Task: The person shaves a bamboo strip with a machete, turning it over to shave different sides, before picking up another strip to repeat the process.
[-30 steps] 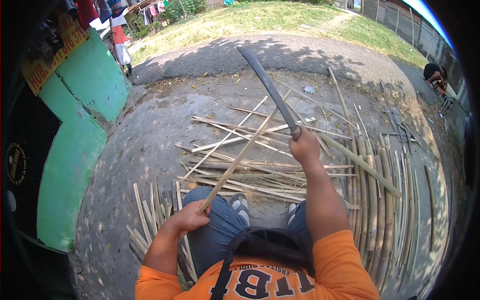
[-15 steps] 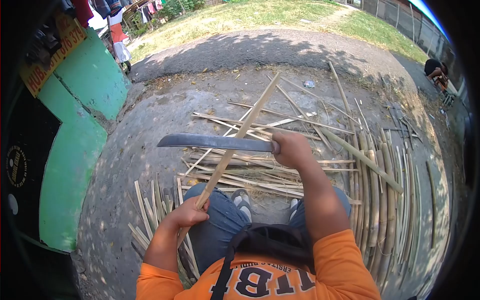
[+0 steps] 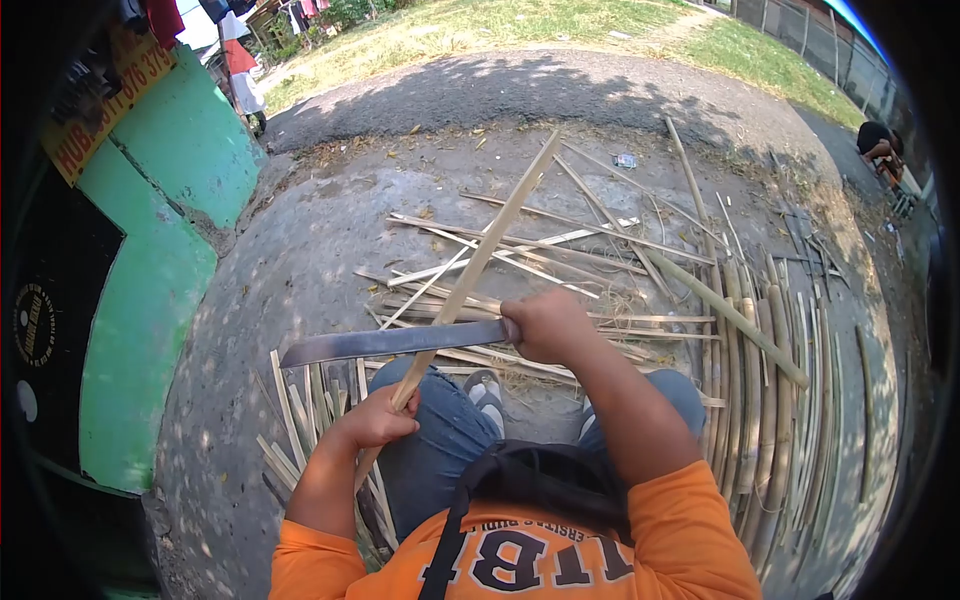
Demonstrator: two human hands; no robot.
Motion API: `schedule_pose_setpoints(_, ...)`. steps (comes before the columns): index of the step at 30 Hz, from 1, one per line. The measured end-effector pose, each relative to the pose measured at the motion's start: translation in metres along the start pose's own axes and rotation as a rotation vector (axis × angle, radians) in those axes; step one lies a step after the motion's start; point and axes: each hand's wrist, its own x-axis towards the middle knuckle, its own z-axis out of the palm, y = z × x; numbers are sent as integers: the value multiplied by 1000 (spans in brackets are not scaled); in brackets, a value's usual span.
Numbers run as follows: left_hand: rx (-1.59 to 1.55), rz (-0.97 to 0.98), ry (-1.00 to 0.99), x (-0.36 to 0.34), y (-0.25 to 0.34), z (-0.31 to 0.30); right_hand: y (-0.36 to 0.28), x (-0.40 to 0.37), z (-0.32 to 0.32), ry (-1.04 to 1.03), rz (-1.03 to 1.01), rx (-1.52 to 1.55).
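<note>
My left hand [image 3: 382, 420] is closed round the lower part of a long bamboo strip [image 3: 490, 242], which slants up and away to the right. In my right hand [image 3: 547, 326] is the handle of a machete [image 3: 385, 343]. Its long grey blade points left and crosses the strip a short way above my left fist. Beyond my knees, split bamboo strips [image 3: 520, 246] lie criss-crossed on the ground. A further bundle of strips [image 3: 295, 410] lies beside my left leg.
Bamboo poles [image 3: 748, 400] lie lengthwise on my right, with a thicker pole [image 3: 728, 315] slanting over them. A green wall [image 3: 150, 270] stands at the left. Far right, a person [image 3: 878, 148] crouches near the road [image 3: 500, 95].
My right hand has drawn the machete toward me and to the left, so the blade crosses the strip lower down. My left hand keeps its place on the strip.
</note>
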Motion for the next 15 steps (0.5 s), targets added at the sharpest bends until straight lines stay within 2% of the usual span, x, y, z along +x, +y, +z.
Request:
schedule_pose_setpoints(2, 50, 39, 2, 1, -4, -1, -8, 0, -2, -53, 6, -22)
schedule_pose_setpoints(5, 99, 96, -69, 3, 0, -5, 3, 1, 9, 31, -24, -72)
schedule_pose_setpoints(8, 46, 64, -132, 9, -6, -11, 11, 3, 15, 80, -42, -71)
schedule_pose_setpoints(15, -81, 8, -113, 5, -6, -10, 29, 8, 16, 143, 45, -53)
